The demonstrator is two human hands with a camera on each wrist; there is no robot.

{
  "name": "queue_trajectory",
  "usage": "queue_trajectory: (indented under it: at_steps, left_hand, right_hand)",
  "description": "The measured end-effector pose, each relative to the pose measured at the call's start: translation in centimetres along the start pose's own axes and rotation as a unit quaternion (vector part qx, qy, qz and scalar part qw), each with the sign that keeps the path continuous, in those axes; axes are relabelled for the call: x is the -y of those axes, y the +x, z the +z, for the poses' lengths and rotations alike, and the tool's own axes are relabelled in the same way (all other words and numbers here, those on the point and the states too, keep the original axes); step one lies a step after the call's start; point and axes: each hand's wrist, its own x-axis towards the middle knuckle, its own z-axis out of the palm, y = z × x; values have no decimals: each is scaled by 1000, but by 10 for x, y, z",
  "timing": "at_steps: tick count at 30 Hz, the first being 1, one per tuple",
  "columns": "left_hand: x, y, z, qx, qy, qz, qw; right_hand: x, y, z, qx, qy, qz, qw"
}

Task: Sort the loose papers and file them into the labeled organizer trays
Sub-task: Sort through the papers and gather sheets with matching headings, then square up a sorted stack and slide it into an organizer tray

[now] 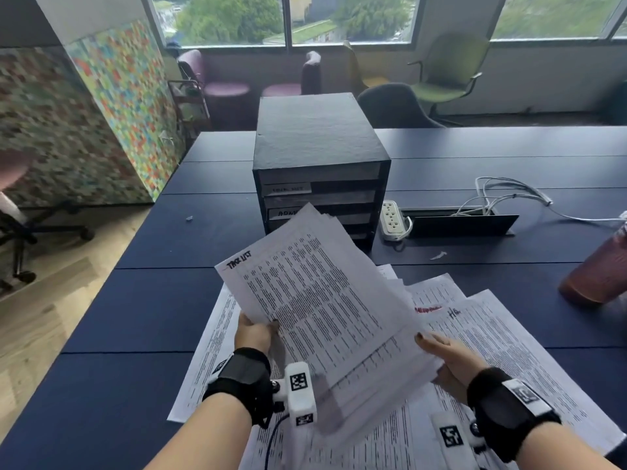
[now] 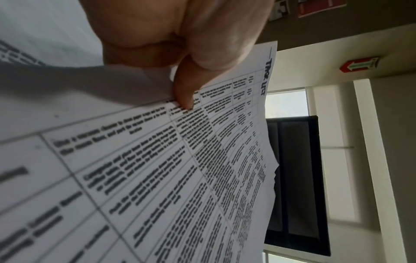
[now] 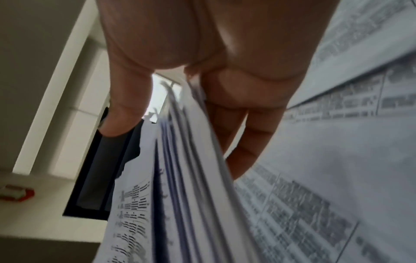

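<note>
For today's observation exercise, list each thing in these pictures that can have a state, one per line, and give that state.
Stack of printed white papers headed "Task List": lifted off the table, tilted, held at both lower corners.
Left hand: pinches the stack.
Right hand: grips the stack's fanned edge.
Loose printed sheets: spread flat on the dark blue table.
Black tiered organizer with labelled trays: upright, trays holding paper.

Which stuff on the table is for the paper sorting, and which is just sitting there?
For the job:
held stack of papers, pinched by left hand and right hand
loose papers on the table
black organizer with labeled trays

Just lying about:
power strip
white cables
reddish bottle
</note>
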Motion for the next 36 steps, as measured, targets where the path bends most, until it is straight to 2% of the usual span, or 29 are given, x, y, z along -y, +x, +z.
queue_trajectory:
  at_steps: [5, 8, 11, 15, 19, 21, 23, 29, 31, 33, 36]
  left_hand:
    - [4, -13, 10, 32, -66, -12, 997]
    - [6, -14, 16, 23, -91, -8, 996]
    - [11, -15, 19, 41, -98, -18, 994]
    - [24, -21, 16, 93, 15, -30, 995]
    - [30, -34, 14, 113, 21, -75, 990]
    - [32, -37, 13, 117, 11, -86, 989]
    - [30, -38, 11, 113, -15, -97, 989]
    - [14, -15, -15, 106, -135, -124, 977]
    - [12, -8, -24, 100, -103, -147, 979]
    - [12, -7, -27, 135, 6, -158, 978]
    - [6, -20, -24, 203, 179, -100, 957]
  right_hand:
    - [-7, -3, 18, 10, 169, -63, 984]
    - [-8, -4, 28, -11, 206, -93, 974]
    - [-14, 4, 32, -81, 186, -70, 977]
    - [-28, 15, 23, -195, 97, -48, 975]
    - [-50, 31, -17, -284, 25, -3, 958]
    - [-71, 56, -61, -295, 6, -1, 955]
    - [-71, 60, -79, -298, 0, 4, 955]
    - [-13, 3, -38, -264, -53, 52, 962]
    - [-11, -1, -41, -248, -70, 53, 965]
    - [-8, -6, -39, -224, -84, 41, 970]
    - [-1, -6, -31, -195, -124, 26, 973]
